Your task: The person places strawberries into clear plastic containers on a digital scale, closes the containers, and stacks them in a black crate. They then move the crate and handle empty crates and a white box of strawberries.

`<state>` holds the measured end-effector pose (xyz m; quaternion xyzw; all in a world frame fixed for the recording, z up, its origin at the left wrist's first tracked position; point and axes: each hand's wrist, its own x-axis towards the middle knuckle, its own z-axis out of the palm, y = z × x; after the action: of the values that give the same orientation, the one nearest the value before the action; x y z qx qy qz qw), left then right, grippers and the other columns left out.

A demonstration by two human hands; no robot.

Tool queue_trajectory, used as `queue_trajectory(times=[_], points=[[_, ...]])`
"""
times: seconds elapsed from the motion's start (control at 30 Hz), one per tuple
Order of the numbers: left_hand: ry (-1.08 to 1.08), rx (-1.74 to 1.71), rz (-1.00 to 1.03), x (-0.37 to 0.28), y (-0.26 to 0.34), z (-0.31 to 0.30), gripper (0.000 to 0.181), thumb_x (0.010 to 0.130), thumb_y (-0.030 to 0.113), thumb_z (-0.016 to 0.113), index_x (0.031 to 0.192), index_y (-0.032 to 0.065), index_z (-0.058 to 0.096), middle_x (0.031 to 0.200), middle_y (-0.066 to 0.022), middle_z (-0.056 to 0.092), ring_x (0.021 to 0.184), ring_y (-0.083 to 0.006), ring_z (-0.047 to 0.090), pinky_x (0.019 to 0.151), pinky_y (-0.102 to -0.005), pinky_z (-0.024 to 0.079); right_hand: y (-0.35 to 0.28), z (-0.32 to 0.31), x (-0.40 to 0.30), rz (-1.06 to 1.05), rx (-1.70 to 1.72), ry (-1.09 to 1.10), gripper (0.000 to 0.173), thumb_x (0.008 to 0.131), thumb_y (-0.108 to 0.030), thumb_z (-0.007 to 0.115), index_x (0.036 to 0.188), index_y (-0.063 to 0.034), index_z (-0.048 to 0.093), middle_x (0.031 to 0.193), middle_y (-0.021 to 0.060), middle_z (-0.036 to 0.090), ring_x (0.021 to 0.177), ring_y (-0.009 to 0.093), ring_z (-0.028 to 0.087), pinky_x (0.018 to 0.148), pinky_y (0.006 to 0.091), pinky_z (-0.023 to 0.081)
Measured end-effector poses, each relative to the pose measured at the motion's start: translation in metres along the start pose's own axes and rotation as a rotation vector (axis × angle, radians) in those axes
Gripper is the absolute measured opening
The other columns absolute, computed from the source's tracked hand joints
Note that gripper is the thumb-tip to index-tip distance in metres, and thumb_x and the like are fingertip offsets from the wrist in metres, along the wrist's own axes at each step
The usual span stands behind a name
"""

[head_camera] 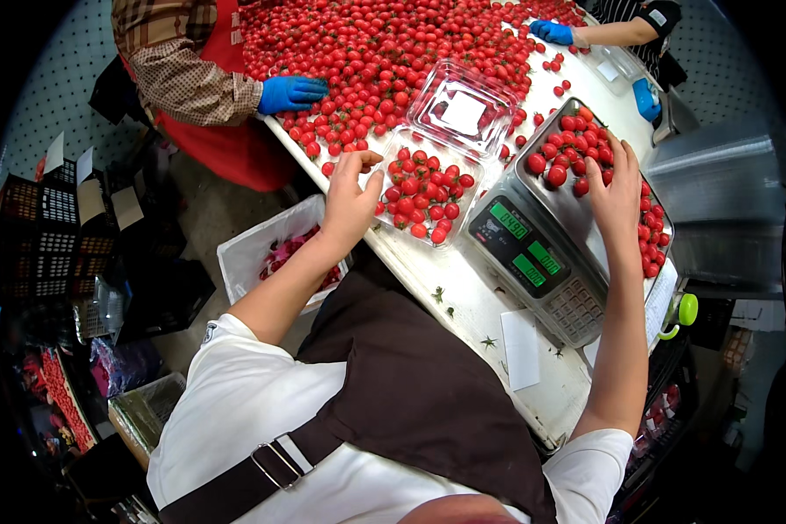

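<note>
An open clear plastic clamshell box [466, 175] holds many cherry tomatoes [422, 190], its lid [426, 92] tilted back with a white label on it. My left hand [354, 196] is at the box's left edge, thumb and fingers apart; whether it touches the rim I cannot tell. To the right stands a digital scale [530, 255] with lit green displays and a metal tray [550, 209]. Loose cherry tomatoes [573, 147] lie in the tray on both sides of my right hand [616, 190], whose fingers are spread over them; its palm is hidden.
A large heap of cherry tomatoes [380, 52] covers the table's far part. Co-workers' blue-gloved hands are at the heap's left [291, 93] and far right [551, 31]. A white bin [242, 262] stands below the table edge. A white card [519, 350] lies near the scale.
</note>
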<state>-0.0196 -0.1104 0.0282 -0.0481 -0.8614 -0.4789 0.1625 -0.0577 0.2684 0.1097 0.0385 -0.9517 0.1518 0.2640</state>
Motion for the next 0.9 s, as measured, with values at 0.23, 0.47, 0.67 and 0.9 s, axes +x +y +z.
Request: queue_trajectory(times=[0.23, 0.47, 0.67, 0.9], points=[[-0.108, -0.206, 0.101, 0.009, 0.045, 0.032, 0.018, 0.089, 0.006, 0.058, 0.105, 0.0001, 0.059, 0.102, -0.0094, 0.058, 0.095, -0.0195, 0.057, 0.084, -0.0302, 0.044, 0.011, 0.020, -0.007, 0.030, -0.121, -0.265, 0.056, 0.090, -0.039, 0.059, 0.142, -0.0211, 0.047, 0.149, 0.0163, 0.039, 0.136, 0.036, 0.037, 0.110, 0.0523, 0.029], [-0.252, -0.282, 0.130, 0.027, 0.072, 0.047, 0.020, 0.089, 0.006, 0.057, 0.108, -0.0019, 0.059, 0.102, -0.0114, 0.059, 0.093, -0.0205, 0.060, 0.084, -0.0313, 0.047, 0.012, -0.042, -0.049, -0.144, -0.101, -0.388, 0.052, 0.086, -0.025, 0.065, 0.136, -0.0167, 0.054, 0.146, 0.0164, 0.043, 0.135, 0.034, 0.039, 0.109, 0.0491, 0.031], [-0.360, -0.002, 0.486, 0.051, 0.127, 0.086, 0.050, 0.087, 0.031, 0.066, 0.126, 0.0024, 0.053, 0.129, -0.0217, 0.051, 0.122, -0.0365, 0.048, 0.102, -0.0460, 0.038, 0.102, -0.053, -0.053, 0.141, -0.183, -0.101, 0.053, 0.090, -0.033, 0.063, 0.137, -0.0118, 0.051, 0.142, 0.0213, 0.046, 0.129, 0.037, 0.046, 0.107, 0.0439, 0.036], [-0.411, 0.386, 0.626, 0.076, 0.139, 0.177, 0.078, 0.084, 0.057, 0.062, 0.143, 0.0108, 0.041, 0.149, -0.0275, 0.031, 0.140, -0.0470, 0.026, 0.112, -0.0594, 0.023, 0.056, -0.014, -0.045, 0.089, -0.228, -0.256, 0.053, 0.093, -0.040, 0.056, 0.139, -0.0135, 0.049, 0.146, 0.0183, 0.042, 0.136, 0.037, 0.037, 0.110, 0.0523, 0.029]])
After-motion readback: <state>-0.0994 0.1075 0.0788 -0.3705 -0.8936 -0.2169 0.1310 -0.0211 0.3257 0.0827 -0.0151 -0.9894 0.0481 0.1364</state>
